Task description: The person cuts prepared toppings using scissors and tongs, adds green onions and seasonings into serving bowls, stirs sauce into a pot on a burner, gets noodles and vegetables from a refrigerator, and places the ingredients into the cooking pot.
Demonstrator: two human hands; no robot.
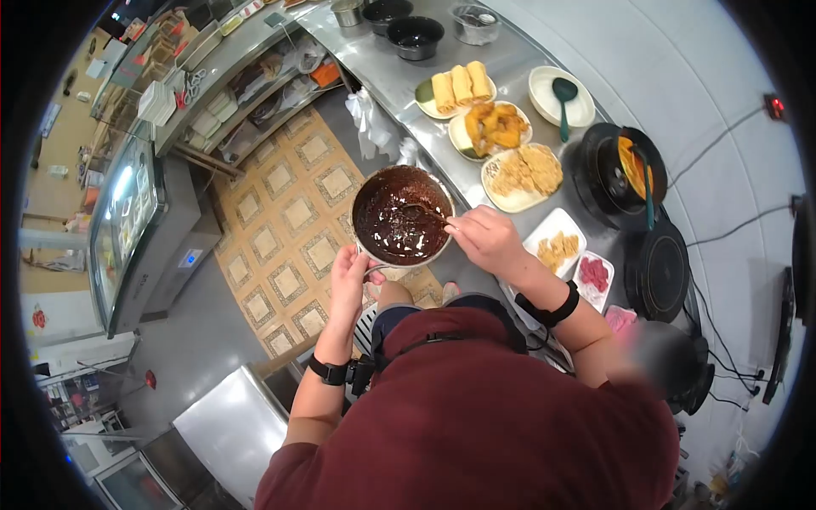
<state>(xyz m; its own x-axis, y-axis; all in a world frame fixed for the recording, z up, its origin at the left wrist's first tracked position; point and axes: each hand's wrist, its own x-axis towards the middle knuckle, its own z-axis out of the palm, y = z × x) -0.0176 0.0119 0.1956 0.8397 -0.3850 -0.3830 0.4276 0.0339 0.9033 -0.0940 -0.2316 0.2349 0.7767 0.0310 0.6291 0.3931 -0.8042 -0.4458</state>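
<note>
My left hand (346, 279) is closed on the side handle of a round metal pot (446, 249), held up in front of my body. Inside lies a dark red-brown, oily, glistening sauce (395, 228) with some smeared on the walls. Between the fingers of my right hand (489, 240) is the thin handle of a spoon (432, 215). Its bowl end dips into the sauce, partly hidden there. A plate of light-brown, crumbly food (512, 177) stands on the steel counter, close beyond my right hand.
The steel counter (387, 81) carries plates of yellow rolls (461, 88) and orange fried pieces (495, 127), a white bowl with a green ladle (563, 98), a dark pan (603, 170), a dish of pink pieces (593, 274) and black bowls (415, 38). A glass display case (127, 225) stands left.
</note>
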